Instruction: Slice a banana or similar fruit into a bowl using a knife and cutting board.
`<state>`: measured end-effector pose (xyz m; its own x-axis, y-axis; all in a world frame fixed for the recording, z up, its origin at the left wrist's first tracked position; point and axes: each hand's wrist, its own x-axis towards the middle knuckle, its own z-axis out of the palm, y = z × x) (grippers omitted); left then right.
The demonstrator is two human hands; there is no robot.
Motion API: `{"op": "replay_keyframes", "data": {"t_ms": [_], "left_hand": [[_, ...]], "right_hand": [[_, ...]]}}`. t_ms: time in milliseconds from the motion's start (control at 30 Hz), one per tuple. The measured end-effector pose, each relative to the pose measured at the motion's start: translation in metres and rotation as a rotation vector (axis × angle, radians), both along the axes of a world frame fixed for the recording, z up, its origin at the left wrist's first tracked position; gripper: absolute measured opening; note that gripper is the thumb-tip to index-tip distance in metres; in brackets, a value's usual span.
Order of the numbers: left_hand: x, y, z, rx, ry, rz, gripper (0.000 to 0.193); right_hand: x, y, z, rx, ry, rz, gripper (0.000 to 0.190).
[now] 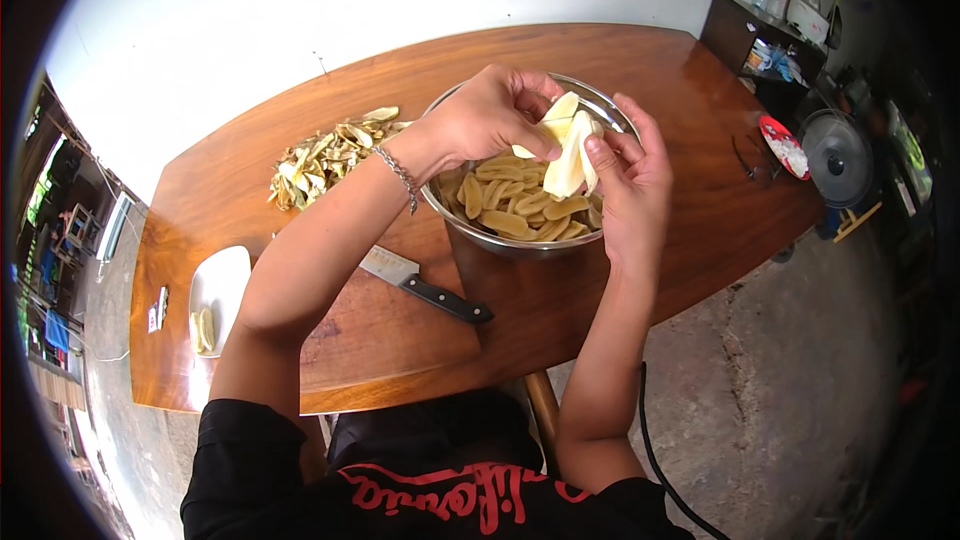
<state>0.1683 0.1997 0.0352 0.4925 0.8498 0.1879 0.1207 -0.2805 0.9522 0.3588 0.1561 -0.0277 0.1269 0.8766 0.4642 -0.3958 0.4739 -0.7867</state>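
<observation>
My left hand (499,116), a chain bracelet at its wrist, pinches a pale banana piece (564,106) between thumb and fingers. Close beside it, my right hand (634,165) holds another pale piece of banana (571,165), split lengthwise; whether peel is still on it I cannot tell. Both hands are above a stainless steel bowl (517,244). Inside the bowl lie many peeled banana halves (504,222), partly covered from view by my hands. A heap of banana peels (322,165) lies on the table to the left of the bowl, partly behind my left forearm.
On the wooden table (720,142), a kitchen knife (446,298) lies in front of the bowl, its blade partly behind my left arm. A white plate (225,270) with banana pieces (201,330) stands at the left. A red plate (784,148) with white food and a standing fan (835,157) are at the right.
</observation>
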Motion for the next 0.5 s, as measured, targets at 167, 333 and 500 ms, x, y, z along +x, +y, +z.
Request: {"op": "replay_keyframes", "data": {"t_ms": [167,333,500], "left_hand": [[-0.002,-0.001,-0.001,-0.027,-0.047,0.063,0.035],[-0.002,-0.010,0.003,0.119,0.109,0.124,0.028],[-0.005,-0.009,0.001,0.136,0.157,0.121,0.022]], "right_hand": [[0.000,0.000,-0.002,0.016,-0.118,0.059,0.055],[-0.008,-0.006,0.000,-0.041,-0.297,-0.081,0.055],[-0.014,-0.002,-0.005,-0.048,-0.390,-0.209,0.052]]}}
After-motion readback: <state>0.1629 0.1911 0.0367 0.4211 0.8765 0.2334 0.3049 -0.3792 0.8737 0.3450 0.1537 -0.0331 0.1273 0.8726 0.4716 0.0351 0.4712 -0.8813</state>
